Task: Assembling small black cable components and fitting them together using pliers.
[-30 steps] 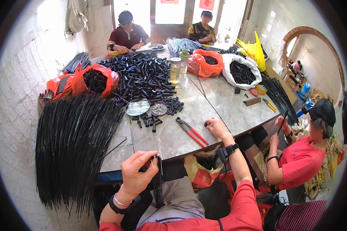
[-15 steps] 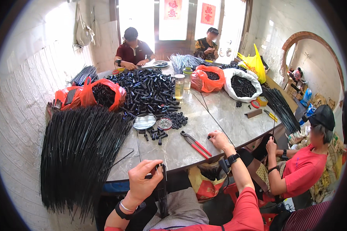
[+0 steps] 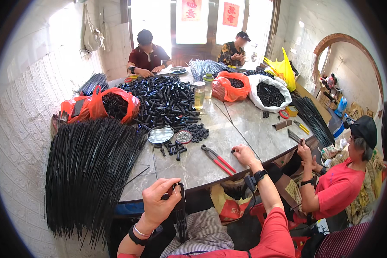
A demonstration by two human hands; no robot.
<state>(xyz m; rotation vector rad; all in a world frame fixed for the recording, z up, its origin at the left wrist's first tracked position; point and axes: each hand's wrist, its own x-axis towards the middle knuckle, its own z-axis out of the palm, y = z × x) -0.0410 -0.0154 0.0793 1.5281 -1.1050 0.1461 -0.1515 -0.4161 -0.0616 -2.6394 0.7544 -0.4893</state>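
Note:
My left hand (image 3: 160, 203) is closed around the top of a bundle of thin black rods (image 3: 180, 213) that hangs down over my lap, just below the table's near edge. My right hand (image 3: 244, 153) rests on the marble tabletop (image 3: 238, 124) with a small black piece (image 3: 233, 151) at its fingertips; whether the fingers pinch it I cannot tell. Red-handled pliers (image 3: 218, 159) lie just left of that hand. Small black caps (image 3: 174, 148) are scattered beyond, beside a round metal dish (image 3: 160, 134) and a small tin of little parts (image 3: 184, 136).
A large heap of long black rods (image 3: 88, 167) covers the table's left end. Further back are a pile of black tubes (image 3: 163, 98), red bags (image 3: 112, 103), a white bag (image 3: 268, 92) and a jar (image 3: 199, 94). A person in red (image 3: 337, 180) sits at my right; two more sit opposite.
My left hand with the rod bundle has sunk a little lower toward my lap. My right hand has stayed on the tabletop near the pliers. The view has tilted slightly upward.

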